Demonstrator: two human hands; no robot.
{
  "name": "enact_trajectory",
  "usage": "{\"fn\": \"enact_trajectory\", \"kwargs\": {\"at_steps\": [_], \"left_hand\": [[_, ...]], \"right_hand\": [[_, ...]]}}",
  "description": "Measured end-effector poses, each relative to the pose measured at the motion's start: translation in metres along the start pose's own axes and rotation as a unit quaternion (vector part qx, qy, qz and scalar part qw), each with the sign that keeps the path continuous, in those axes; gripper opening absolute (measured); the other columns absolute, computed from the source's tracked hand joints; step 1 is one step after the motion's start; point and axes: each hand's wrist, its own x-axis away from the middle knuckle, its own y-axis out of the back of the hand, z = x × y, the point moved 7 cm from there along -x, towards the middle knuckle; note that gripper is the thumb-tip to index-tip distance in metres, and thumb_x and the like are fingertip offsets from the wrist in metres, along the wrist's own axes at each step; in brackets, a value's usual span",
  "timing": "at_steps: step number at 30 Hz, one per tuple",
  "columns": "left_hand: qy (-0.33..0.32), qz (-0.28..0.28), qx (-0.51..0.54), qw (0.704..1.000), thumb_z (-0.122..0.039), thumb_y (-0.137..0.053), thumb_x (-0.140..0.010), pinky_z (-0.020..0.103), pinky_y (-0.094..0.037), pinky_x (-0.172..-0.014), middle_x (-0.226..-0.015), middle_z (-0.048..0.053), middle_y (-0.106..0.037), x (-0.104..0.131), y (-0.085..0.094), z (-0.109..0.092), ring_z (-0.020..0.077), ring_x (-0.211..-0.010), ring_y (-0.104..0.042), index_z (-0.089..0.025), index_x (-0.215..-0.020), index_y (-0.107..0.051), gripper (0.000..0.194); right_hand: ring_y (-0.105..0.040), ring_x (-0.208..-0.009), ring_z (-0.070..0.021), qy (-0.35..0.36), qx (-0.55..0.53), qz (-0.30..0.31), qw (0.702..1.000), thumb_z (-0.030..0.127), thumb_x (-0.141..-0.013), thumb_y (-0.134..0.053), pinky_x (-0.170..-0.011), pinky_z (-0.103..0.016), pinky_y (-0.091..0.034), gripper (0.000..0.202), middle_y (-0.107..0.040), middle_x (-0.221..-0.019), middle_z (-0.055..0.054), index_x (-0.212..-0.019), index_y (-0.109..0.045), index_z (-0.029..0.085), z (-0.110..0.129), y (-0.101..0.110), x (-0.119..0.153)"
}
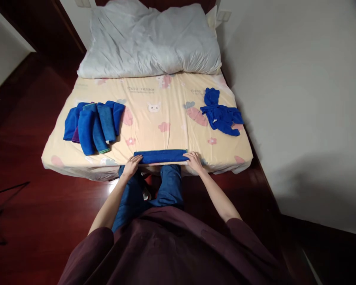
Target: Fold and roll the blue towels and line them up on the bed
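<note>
A blue towel (pixel 164 156) with a thin green edge lies folded into a long narrow strip along the near edge of the bed. My left hand (pixel 132 164) grips its left end, fingers over the cloth and the thumb side turned inward. At the right end, my right hand (pixel 194 161) pinches the corner of the same strip. The cloth rests flat on the sheet between both hands. Parts of the fingertips are too small to make out.
Several rolled or folded blue towels (pixel 90 124), one purple, lie heaped on the bed's left side. Crumpled blue cloths (pixel 222 114) lie at the right. A pale grey quilt (pixel 154 39) covers the far end of the patterned sheet (pixel 154 126). A wall (pixel 293 99) stands close on the right.
</note>
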Motion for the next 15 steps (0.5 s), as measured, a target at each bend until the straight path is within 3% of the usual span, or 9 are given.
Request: {"fn": "enact_trajectory", "kwargs": {"at_steps": [5, 10, 15], "left_hand": [[0.086, -0.070, 0.115, 0.987, -0.011, -0.044, -0.068, 0.045, -0.046, -0.117, -0.134, 0.011, -0.070, -0.005, 0.013, 0.014, 0.0264, -0.129, -0.063, -0.015, -0.129, -0.066, 0.066], [0.166, -0.114, 0.160, 0.966, -0.028, -0.053, -0.079, 0.041, -0.056, -0.099, -0.112, 0.009, -0.076, -0.013, 0.025, 0.023, 0.0271, -0.102, -0.071, -0.018, -0.124, -0.065, 0.047], [0.215, -0.124, 0.160, 0.956, -0.040, -0.057, -0.085, 0.037, -0.057, -0.084, -0.085, 0.004, -0.069, -0.022, 0.029, 0.034, 0.0232, -0.079, -0.068, -0.019, -0.126, -0.062, 0.046]], "right_hand": [[-0.063, -0.111, -0.0256, -0.077, -0.115, -0.046, 0.989, 0.017, -0.081, -0.057, -0.103, -0.043, -0.050, 0.036, -0.074, -0.112, -0.007, -0.113, -0.074, 0.023, -0.025, -0.005, -0.011], [-0.065, -0.092, -0.0246, -0.145, -0.175, -0.069, 0.971, 0.036, -0.084, -0.062, -0.090, -0.040, -0.055, 0.022, -0.072, -0.094, -0.006, -0.100, -0.070, 0.022, -0.038, -0.008, -0.020], [-0.060, -0.074, -0.0214, -0.179, -0.219, -0.097, 0.954, 0.054, -0.088, -0.059, -0.073, -0.034, -0.055, 0.030, -0.062, -0.075, -0.002, -0.080, -0.058, 0.025, -0.039, -0.009, -0.021]]}}
